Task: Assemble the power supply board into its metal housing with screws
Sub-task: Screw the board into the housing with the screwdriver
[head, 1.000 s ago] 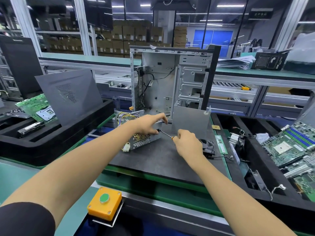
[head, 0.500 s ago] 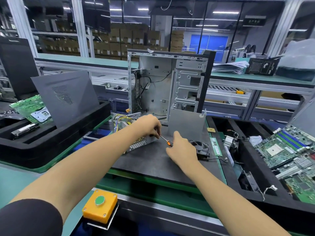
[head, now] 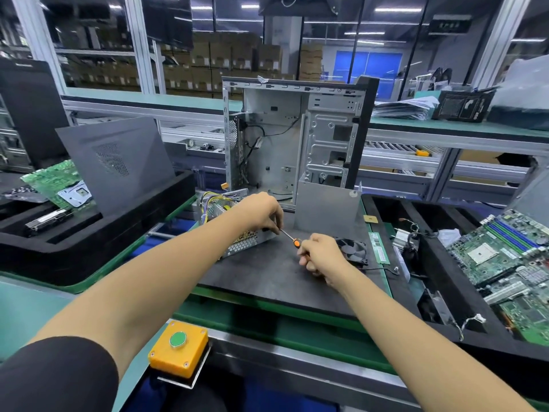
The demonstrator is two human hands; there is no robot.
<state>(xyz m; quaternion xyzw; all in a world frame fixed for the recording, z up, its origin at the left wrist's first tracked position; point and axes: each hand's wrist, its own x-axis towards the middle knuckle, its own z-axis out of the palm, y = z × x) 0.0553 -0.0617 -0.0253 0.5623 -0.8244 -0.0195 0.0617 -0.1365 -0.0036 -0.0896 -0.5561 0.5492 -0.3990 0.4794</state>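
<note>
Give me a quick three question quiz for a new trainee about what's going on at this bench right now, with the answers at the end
1. True or false: the right hand grips the screwdriver.
2. What lies right of the right hand on the dark mat? A) a black fan B) a yellow button box C) a stack of papers
3. Fill in: the left hand rests on the perforated metal ____ of the power supply.

Key
1. True; its tip points at the power supply housing.
2. A, the black fan.
3. housing.
</note>
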